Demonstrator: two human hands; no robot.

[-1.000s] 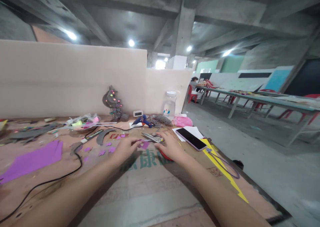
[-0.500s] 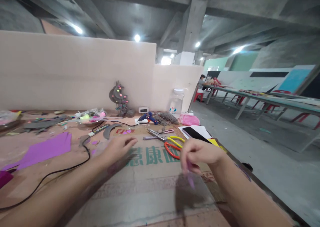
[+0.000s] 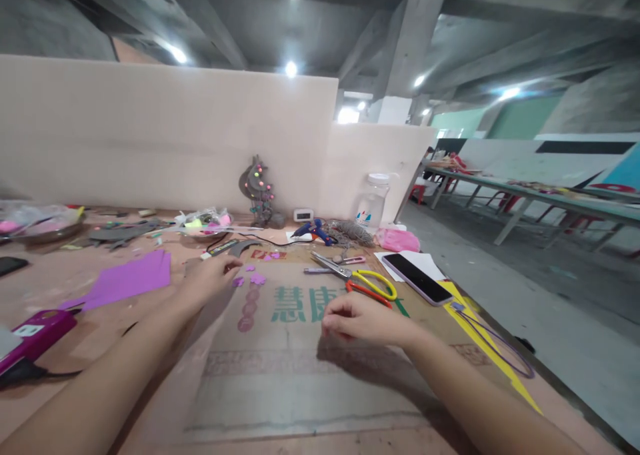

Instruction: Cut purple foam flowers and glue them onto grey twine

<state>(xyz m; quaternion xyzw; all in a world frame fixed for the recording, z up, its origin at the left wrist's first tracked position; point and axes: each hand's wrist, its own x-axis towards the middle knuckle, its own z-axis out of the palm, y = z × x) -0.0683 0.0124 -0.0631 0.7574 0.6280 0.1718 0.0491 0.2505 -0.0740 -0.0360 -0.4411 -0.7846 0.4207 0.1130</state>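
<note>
My left hand (image 3: 213, 275) reaches out over the cardboard sheet (image 3: 300, 381), fingers loosely stretched, tips beside small purple foam cut-outs (image 3: 257, 279). My right hand (image 3: 360, 321) rests on the cardboard nearer to me with its fingers curled shut. What it holds, if anything, is hidden. Scissors with yellow and orange handles (image 3: 367, 283) lie just beyond the right hand, apart from it. A purple foam sheet (image 3: 130, 278) lies left of the left hand.
A phone (image 3: 417, 278) lies on white paper at the right, with a purple cable (image 3: 493, 338) near the table edge. A blue glue gun (image 3: 315, 229), a bottle (image 3: 373, 201), a pink bag (image 3: 397, 239) and a moon ornament (image 3: 257, 188) stand along the back partition. A pink power strip (image 3: 37, 328) sits far left.
My right hand left the scissors, lifted a small purple piece and drew back toward me, now closed on the cardboard. My left hand moved left to the cut-outs. The view turned left.
</note>
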